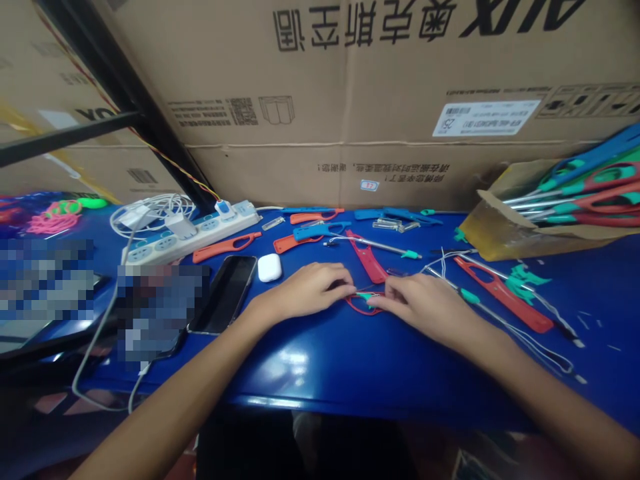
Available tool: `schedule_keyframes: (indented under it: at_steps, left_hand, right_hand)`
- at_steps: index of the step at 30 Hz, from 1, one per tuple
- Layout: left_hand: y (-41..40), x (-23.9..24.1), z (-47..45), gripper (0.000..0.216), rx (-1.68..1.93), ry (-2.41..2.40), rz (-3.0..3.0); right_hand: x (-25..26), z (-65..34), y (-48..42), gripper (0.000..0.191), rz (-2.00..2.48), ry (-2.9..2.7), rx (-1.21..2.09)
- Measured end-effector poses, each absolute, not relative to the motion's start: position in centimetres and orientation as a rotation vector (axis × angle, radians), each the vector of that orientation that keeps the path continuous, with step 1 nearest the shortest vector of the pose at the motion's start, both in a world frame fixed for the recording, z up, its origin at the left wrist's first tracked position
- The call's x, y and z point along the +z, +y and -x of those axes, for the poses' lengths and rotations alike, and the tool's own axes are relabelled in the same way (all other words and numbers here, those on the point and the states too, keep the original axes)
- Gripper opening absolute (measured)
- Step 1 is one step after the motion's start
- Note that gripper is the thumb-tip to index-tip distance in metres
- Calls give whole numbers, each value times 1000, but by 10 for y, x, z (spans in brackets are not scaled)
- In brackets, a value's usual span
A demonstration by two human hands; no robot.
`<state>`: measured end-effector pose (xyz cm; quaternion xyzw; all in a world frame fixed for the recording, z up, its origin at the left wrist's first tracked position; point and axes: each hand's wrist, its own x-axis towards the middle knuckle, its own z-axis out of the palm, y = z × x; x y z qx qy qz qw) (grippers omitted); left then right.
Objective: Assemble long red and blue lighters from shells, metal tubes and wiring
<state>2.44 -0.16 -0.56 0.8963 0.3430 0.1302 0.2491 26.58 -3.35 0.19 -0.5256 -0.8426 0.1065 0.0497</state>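
At the middle of the blue table, my left hand (316, 290) and my right hand (425, 303) pinch the two ends of a red lighter handle half (364, 309). A green trigger piece (369, 297) and thin wires show inside it; my fingers cover its ends. Another red handle half (367, 257) lies just beyond my fingers. Behind that is a metal lighter tube (377, 245) with a green tip. Beside my right hand lie a larger red handle half (503, 293), a tube with a green collar (470, 296) and white wires.
Orange (227, 247) and blue handle halves (320, 231) lie at the back, near a power strip (195, 233). A white earphone case (270, 267) and phones (225, 293) are left. An open carton (500, 227) of lighters stands right. A large cardboard box (310, 160) walls the back.
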Motion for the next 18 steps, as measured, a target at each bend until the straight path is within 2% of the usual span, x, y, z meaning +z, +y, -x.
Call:
schedule_keyframes:
  at_steps: [5, 11, 18]
  left_hand:
    - [-1, -6, -23, 18, 320, 944, -2379]
    - [0, -5, -22, 18, 313, 917, -2333]
    - [-2, -8, -27, 13, 345, 985, -2330]
  right_hand:
    - [2, -260, -37, 43, 1551, -2651, 229]
    - [-3, -261, -41, 26, 1384, -2651, 209]
    - [-8, -261, -39, 29, 1252, -2630, 244]
